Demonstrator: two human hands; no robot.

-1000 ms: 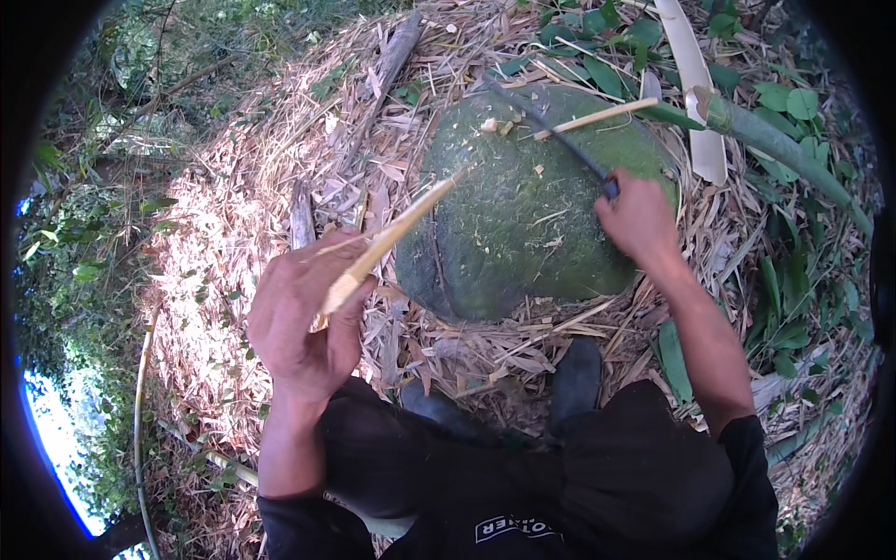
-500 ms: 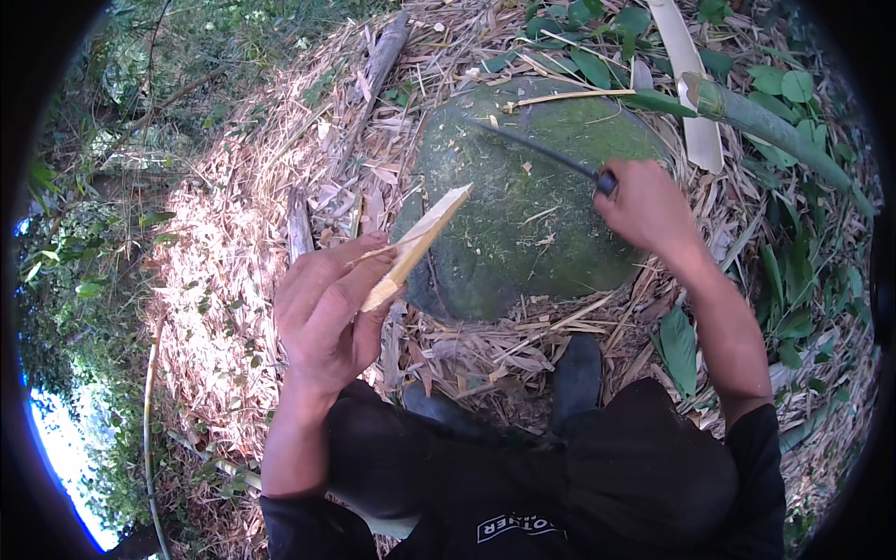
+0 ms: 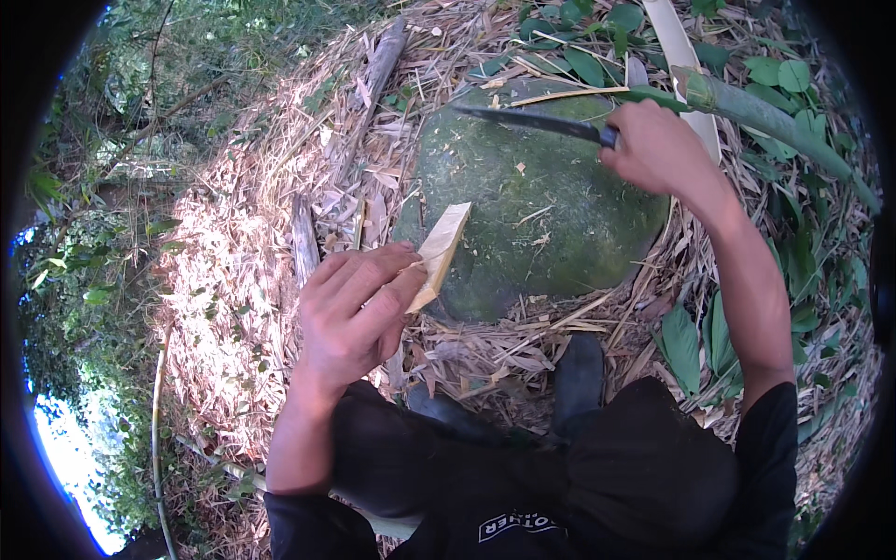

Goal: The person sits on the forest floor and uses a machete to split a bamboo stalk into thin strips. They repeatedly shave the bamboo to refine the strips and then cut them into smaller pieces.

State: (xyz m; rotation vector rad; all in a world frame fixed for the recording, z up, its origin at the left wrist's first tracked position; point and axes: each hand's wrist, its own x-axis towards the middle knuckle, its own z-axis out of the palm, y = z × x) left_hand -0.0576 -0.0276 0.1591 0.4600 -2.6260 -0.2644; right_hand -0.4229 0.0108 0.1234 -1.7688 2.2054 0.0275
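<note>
My left hand (image 3: 359, 308) is closed on a short, pale yellow strip of split wood or bamboo (image 3: 442, 250), tilted with its upper end over the near left part of a large mossy green rock (image 3: 551, 224). In my right hand (image 3: 653, 149) is the dark handle of a knife (image 3: 532, 119). Its long dark blade points left above the far part of the rock, apart from the strip. My fingers hide part of the handle and the lower edge of the strip.
Dry leaves and shavings (image 3: 224, 317) cover the ground around the rock. A thin pale strip (image 3: 569, 94) lies across its far edge. To the far right are a green bamboo pole (image 3: 775, 121) and leafy plants. Grey dead wood (image 3: 381, 65) lies far left; my boots (image 3: 577, 378) are at the near edge.
My left hand has moved right with the strip, closer over the rock. My right hand has shifted up and outward, and the knife now shows the broad side of its blade.
</note>
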